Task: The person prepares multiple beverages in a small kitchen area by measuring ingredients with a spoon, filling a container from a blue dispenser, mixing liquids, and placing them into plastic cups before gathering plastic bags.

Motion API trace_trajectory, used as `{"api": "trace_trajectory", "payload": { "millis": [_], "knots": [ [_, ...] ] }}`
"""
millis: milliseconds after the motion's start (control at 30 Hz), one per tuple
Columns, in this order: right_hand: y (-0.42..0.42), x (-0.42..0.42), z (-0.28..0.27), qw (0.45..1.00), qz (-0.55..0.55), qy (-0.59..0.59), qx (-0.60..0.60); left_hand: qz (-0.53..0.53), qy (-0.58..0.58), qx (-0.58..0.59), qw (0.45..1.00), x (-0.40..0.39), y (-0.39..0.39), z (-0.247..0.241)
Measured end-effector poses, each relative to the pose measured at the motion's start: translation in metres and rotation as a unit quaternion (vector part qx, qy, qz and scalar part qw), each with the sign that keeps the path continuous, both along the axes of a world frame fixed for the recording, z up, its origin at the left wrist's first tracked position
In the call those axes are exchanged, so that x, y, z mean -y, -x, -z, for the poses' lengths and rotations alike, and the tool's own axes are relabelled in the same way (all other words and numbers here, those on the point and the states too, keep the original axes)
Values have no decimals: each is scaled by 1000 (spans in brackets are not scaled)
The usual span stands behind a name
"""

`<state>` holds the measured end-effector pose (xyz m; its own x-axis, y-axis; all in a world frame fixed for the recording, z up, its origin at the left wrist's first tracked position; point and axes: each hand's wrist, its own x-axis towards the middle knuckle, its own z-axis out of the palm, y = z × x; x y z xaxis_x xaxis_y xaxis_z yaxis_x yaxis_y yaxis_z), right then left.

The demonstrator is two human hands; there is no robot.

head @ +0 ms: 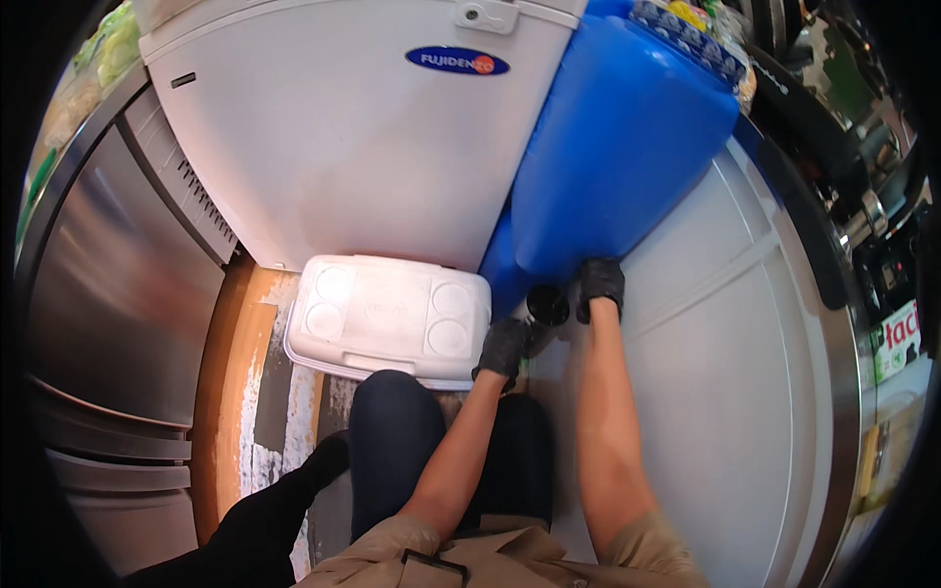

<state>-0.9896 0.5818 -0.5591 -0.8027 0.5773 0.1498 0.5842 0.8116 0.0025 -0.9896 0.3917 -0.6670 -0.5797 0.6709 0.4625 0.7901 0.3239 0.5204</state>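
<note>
My left hand, in a black glove, grips a dark cup-like vessel whose round black opening faces up. Beside it, my right hand, also gloved in black, reaches against the lower end of a large blue plastic container. Its fingers are turned away from view, so what they touch there is hidden. The vessel sits just below the blue container, left of my right hand. Close to my left hand lies the right end of a white cooler box with round recesses in its lid.
Behind the cooler stands a white Fujidenzo chest freezer. A stainless-steel cabinet is at left, a pale panelled surface at right. Pans crowd the upper right. A black-clothed leg extends over the worn floor.
</note>
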Motion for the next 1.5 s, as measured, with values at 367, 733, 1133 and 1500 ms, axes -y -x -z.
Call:
{"api": "trace_trajectory", "payload": {
  "millis": [367, 733, 1133, 1500],
  "knots": [
    [-8, -21, 11, 990, 12, 135, 26, -49, -155, 669, 725, 57, -9, -16],
    [-10, 14, -49, 840, 239, 486, -30, -47, -112, 556, 822, 101, -21, -56],
    [-35, -89, -8, 863, 189, 454, -117, -195, -296, 342, 870, 70, -18, -133],
    [-25, -95, -25, 957, 119, 261, -37, -291, -354, 397, 796, 63, 1, -159]
  ]
}}
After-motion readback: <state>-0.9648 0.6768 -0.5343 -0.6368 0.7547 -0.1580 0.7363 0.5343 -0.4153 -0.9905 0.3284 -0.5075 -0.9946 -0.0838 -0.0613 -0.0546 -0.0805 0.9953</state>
